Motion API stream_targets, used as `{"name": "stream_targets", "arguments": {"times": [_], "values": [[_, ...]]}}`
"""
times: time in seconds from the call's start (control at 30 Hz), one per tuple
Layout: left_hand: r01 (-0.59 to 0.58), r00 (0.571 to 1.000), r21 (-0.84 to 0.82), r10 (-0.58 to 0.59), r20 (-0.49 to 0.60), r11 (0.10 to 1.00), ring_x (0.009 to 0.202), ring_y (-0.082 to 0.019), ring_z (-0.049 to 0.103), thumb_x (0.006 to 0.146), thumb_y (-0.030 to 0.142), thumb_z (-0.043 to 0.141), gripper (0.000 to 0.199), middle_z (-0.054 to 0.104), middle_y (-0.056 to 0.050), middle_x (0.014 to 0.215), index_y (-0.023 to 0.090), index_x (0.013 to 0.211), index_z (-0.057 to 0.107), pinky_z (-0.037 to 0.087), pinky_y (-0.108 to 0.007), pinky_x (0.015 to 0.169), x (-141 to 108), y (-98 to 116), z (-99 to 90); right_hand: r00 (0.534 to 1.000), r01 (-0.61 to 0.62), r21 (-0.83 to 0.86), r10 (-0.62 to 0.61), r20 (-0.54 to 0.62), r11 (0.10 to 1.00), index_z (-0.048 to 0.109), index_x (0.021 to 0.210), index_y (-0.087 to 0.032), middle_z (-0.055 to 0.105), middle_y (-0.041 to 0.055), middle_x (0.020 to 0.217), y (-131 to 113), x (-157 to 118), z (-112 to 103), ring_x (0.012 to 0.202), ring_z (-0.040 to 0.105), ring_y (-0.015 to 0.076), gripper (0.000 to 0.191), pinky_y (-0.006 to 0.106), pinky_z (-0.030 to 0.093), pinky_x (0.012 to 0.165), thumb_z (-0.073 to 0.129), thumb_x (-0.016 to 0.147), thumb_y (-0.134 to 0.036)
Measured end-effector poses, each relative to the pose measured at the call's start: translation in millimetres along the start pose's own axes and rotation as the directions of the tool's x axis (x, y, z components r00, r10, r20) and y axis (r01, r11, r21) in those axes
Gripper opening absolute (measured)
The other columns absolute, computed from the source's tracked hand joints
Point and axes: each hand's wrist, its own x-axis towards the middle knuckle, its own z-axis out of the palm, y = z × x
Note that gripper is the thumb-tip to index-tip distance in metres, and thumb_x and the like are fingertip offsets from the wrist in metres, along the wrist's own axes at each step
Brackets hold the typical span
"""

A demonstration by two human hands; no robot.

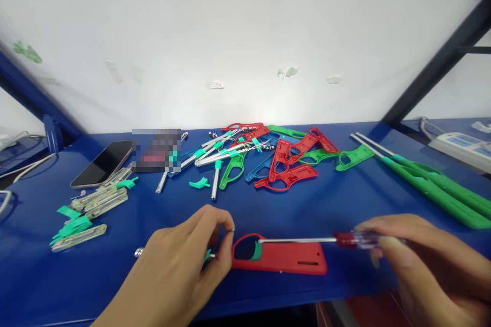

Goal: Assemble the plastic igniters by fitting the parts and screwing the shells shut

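A red plastic lighter body [284, 257] lies flat near the front edge of the blue table [345, 199]. My left hand [180, 265] pinches its left end, where a teal trigger piece shows in the loop. My right hand [425, 260] grips a screwdriver [330, 239] by its clear red handle. The metal shaft lies level, and its tip reaches the lighter body close to the trigger loop.
A pile of red, green and blue lighter shells [287, 158] and metal tubes [215, 156] lies mid-table. Assembled green lighters [429, 184] lie at right. Clear fuel tanks with teal parts [88, 209] and a phone [103, 163] sit at left. A power strip [460, 145] is far right.
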Motion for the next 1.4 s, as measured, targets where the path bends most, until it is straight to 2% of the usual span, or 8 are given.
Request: {"name": "stream_targets", "arguments": {"times": [0.07, 0.2, 0.37, 0.53, 0.73, 1.0, 1.13, 1.4], "values": [[-0.045, 0.999, 0.017, 0.045, -0.017, 0.999, 0.054, -0.010, 0.065, 0.110, 0.020, 0.047, 0.015, 0.068, 0.010, 0.079, 0.030, 0.105, 0.057, 0.044, -0.021, 0.047, 0, 3, 0.4, 0.999, -0.030, 0.047, 0.027, 0.047, 0.998, 0.084, 0.093, -0.037, 0.079, 0.0054, 0.091, -14, -6, 6, 0.083, 0.070, 0.0299, 0.009, 0.045, 0.059, 0.075, 0.087, 0.095, -0.046], [-0.101, 0.994, 0.052, 0.103, -0.031, 0.993, 0.056, -0.011, 0.069, 0.110, 0.019, 0.045, 0.016, 0.068, 0.011, 0.079, 0.031, 0.105, 0.055, 0.047, -0.024, 0.050, 0, 9, 0.4, 0.998, -0.029, 0.099, 0.023, 0.060, 0.995, 0.086, 0.091, -0.038, 0.080, -0.0002, 0.086, -29, -8, 19, 0.074, 0.070, 0.0237, 0.005, 0.036, 0.062, 0.069, 0.087, 0.095, -0.040], [-0.148, 0.988, 0.094, 0.151, -0.034, 0.985, 0.054, -0.012, 0.069, 0.110, 0.016, 0.041, 0.020, 0.068, 0.012, 0.077, 0.031, 0.104, 0.053, 0.046, -0.028, 0.050, 1, 17, 3.6, 0.994, -0.006, 0.103, -0.005, 0.106, 0.995, 0.086, 0.094, -0.038, 0.080, -0.0021, 0.083, -21, -2, 20, 0.068, 0.071, 0.0204, 0.008, 0.031, 0.064, 0.066, 0.085, 0.095, -0.030], [-0.160, 0.985, 0.098, 0.166, -0.051, 0.982, 0.055, -0.012, 0.071, 0.109, 0.016, 0.042, 0.018, 0.069, 0.012, 0.079, 0.031, 0.107, 0.052, 0.045, -0.029, 0.051, 0, 19, 5.4, 0.987, -0.007, 0.081, -0.006, 0.162, 0.997, 0.086, 0.092, -0.037, 0.081, -0.0010, 0.082, -22, 0, 20, 0.064, 0.069, 0.0205, 0.007, 0.032, 0.064, 0.062, 0.084, 0.097, -0.032], [-0.160, 0.986, 0.107, 0.164, -0.027, 0.981, 0.056, -0.012, 0.071, 0.111, 0.016, 0.041, 0.019, 0.068, 0.012, 0.080, 0.032, 0.108, 0.050, 0.045, -0.029, 0.051, 0, 18, 6.6, 0.990, -0.033, 0.100, 0.019, 0.136, 0.994, 0.086, 0.091, -0.037, 0.077, -0.0011, 0.079, -24, 0, 20, 0.059, 0.063, 0.0181, 0.008, 0.029, 0.059, 0.056, 0.082, 0.098, -0.036], [-0.174, 0.984, 0.123, 0.178, -0.023, 0.977, 0.055, -0.014, 0.069, 0.112, 0.017, 0.040, 0.018, 0.067, 0.011, 0.079, 0.031, 0.107, 0.050, 0.045, -0.031, 0.050, 1, 16, 7.7, 0.986, -0.011, 0.058, 0.001, 0.169, 0.998, 0.086, 0.091, -0.037, 0.079, -0.0019, 0.083, -20, 3, 21, 0.059, 0.062, 0.0166, 0.008, 0.027, 0.062, 0.061, 0.083, 0.098, -0.035], [-0.165, 0.985, 0.132, 0.170, -0.028, 0.977, 0.054, -0.013, 0.070, 0.110, 0.014, 0.038, 0.022, 0.068, 0.011, 0.077, 0.030, 0.104, 0.051, 0.045, -0.030, 0.050, 1, 17, 7.9, 0.989, 0.020, 0.076, -0.030, 0.142, 0.997, 0.086, 0.088, -0.035, 0.076, -0.0024, 0.075, -22, 4, 22, 0.054, 0.058, 0.0151, 0.009, 0.026, 0.062, 0.059, 0.083, 0.096, -0.034], [-0.184, 0.982, 0.204, 0.188, 0.000, 0.961, 0.054, -0.015, 0.071, 0.113, 0.013, 0.032, 0.030, 0.068, 0.008, 0.077, 0.028, 0.100, 0.054, 0.049, -0.031, 0.050, 1, 20, 7.1, 0.986, 0.023, 0.091, -0.038, 0.165, 0.996, 0.085, 0.088, -0.035, 0.079, -0.0011, 0.080, -20, 5, 22, 0.062, 0.065, 0.0178, 0.010, 0.027, 0.063, 0.061, 0.082, 0.097, -0.031]]}}
